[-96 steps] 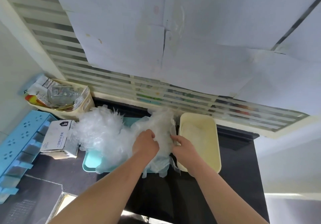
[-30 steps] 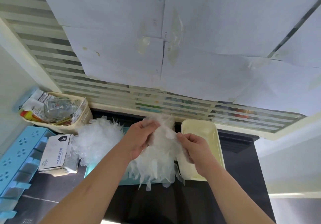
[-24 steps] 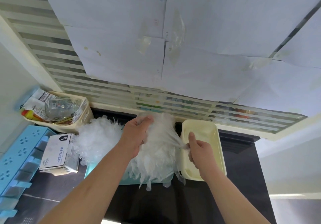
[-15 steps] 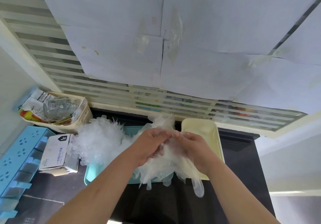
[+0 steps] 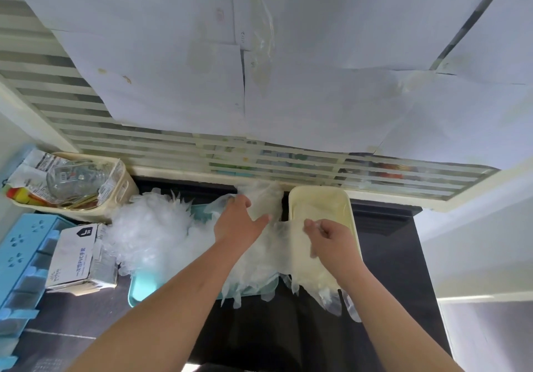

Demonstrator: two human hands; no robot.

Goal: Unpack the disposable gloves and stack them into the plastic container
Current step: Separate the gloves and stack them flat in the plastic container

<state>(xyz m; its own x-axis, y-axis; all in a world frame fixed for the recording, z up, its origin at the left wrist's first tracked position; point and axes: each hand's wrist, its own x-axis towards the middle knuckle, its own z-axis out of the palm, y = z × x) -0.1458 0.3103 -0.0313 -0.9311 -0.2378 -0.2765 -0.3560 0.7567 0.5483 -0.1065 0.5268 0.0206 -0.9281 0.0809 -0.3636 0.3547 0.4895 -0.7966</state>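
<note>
white paper sheets (image 5: 317,88) taped over slatted window (image 5: 57,94); dark countertop (image 5: 383,256); pale wall (image 5: 476,241) right.

we see soft, even daylight coming through the paper-covered window (image 5: 317,83); the dark counter (image 5: 288,337) reads dim, shadows faint. wide-angle bending curves the edges, and detail is slightly soft.

The white box (image 5: 76,256) on the left of the tabletop bears a line of Chinese characters with "PVC" in the middle, and a dark badge near its far end, too small to read. The crumpled packets (image 5: 27,169) in the cream basket (image 5: 121,182) at the far left carry fine print that cannot be made out.
</note>
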